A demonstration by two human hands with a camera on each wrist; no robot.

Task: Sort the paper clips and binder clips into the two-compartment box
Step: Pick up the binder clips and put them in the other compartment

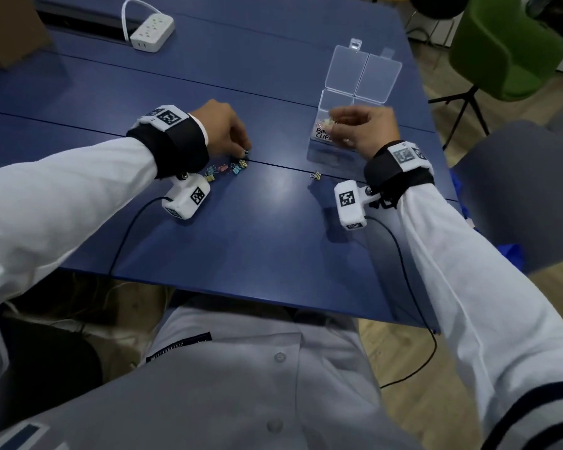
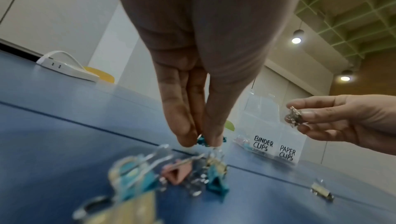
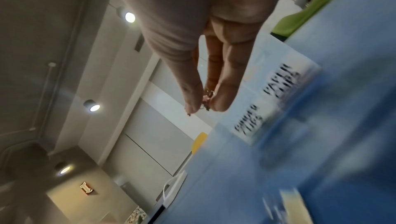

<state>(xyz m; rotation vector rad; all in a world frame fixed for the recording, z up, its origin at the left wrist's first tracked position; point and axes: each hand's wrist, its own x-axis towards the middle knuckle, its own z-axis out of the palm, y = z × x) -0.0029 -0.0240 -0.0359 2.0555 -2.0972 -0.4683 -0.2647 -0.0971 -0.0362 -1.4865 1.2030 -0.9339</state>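
Clear plastic box [image 1: 355, 102] sits far right on the bench [image 1: 273, 222], lid flipped back, long axis running near-to-far. A few binder clips are in already. Left hand [image 1: 223, 129] pinches a teal clip [image 2: 202, 140] off the pile [image 1: 225, 170], right hand [image 1: 361, 128] grips a silvery one [image 2: 293, 117] over the box. Abt half left imo, plus one stray [image 1: 315, 175].

place: office or meeting room | desk [image 1: 273, 228]: blue panels lying side by side, serving as landmark | power strip [image 1: 152, 32]: white, sitting at desk's far left | chairs: green chair [image 1: 507, 50] standing beyond desk's far right corner, grey chair [image 1: 517, 193] standing beside its right edge | ceiling: round spotlights [image 2: 296, 39] glowing above desk | floor: wood showing under chairs
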